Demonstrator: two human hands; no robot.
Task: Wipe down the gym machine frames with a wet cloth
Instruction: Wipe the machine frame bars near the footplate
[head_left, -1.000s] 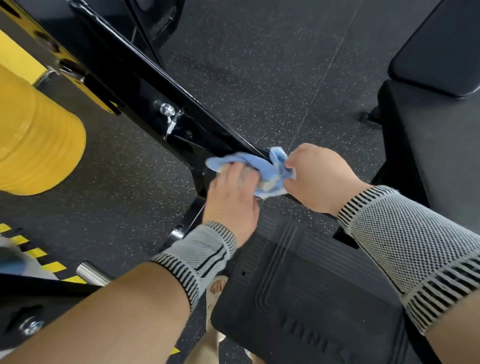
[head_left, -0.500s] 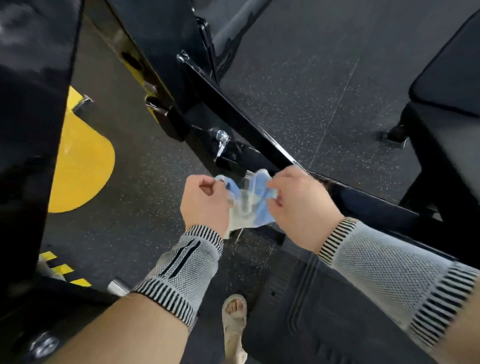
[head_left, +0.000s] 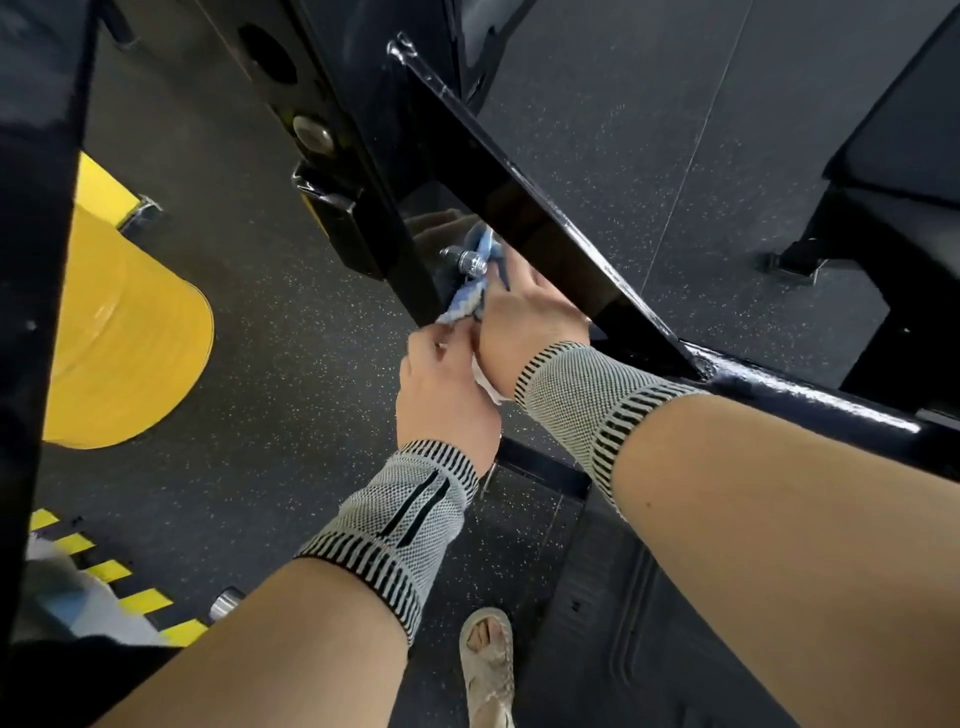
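Note:
A glossy black machine frame bar (head_left: 524, 208) runs diagonally from top centre to the right. A blue and white cloth (head_left: 467, 301) is bunched against the frame's side, just below a silver bolt (head_left: 465, 259). My right hand (head_left: 524, 322) grips the cloth's upper part and holds it against the frame under the bar. Just below it, my left hand (head_left: 441, 384) pinches the cloth's lower end. Both wrists wear grey knit sleeves. Most of the cloth is hidden by my hands.
A yellow roller pad (head_left: 124, 332) hangs at the left beside a black upright (head_left: 31, 260). Yellow and black hazard stripes (head_left: 119, 577) mark the floor at lower left. A black ribbed footplate (head_left: 649, 623) lies below my arms, and my sandalled foot (head_left: 488, 660) stands beside it. A black bench (head_left: 904, 171) stands at the right.
Both hands moved up and forward with the cloth, from open air below the bar to the frame's side near the bolt. The view shifted closer to the frame.

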